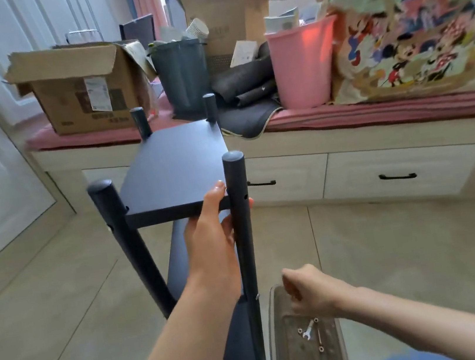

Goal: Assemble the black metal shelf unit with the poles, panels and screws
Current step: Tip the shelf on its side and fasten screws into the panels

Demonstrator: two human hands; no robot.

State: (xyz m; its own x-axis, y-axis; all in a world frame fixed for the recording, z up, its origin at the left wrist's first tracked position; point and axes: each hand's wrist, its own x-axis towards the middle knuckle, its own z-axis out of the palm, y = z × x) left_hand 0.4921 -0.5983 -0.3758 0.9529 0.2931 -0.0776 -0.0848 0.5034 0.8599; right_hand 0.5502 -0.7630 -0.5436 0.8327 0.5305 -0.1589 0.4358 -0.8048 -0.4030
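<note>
The left hand (210,233) grips the near right corner of the top panel (173,171), thumb on its upper face and fingers (250,202) wrapped round the front right pole (240,210), steadying panel against pole. The right hand (305,291) hovers low over a clear plastic tray (278,355) on the floor, fingers curled in a pinch; whether they hold a screw cannot be told. In the tray, just below that hand, lie a small wrench (309,328) and a few loose screws (320,349). The black shelf unit stands upright on the tiled floor between the person's knees, four poles up, a lower panel (181,268) already in place. The step appears to be fixing the top panel's near right corner: keeping the panel level with the pole's side hole (245,197) would help the screw start straight. Behind, a cushioned window bench (374,116) holds boxes and bins.
</note>
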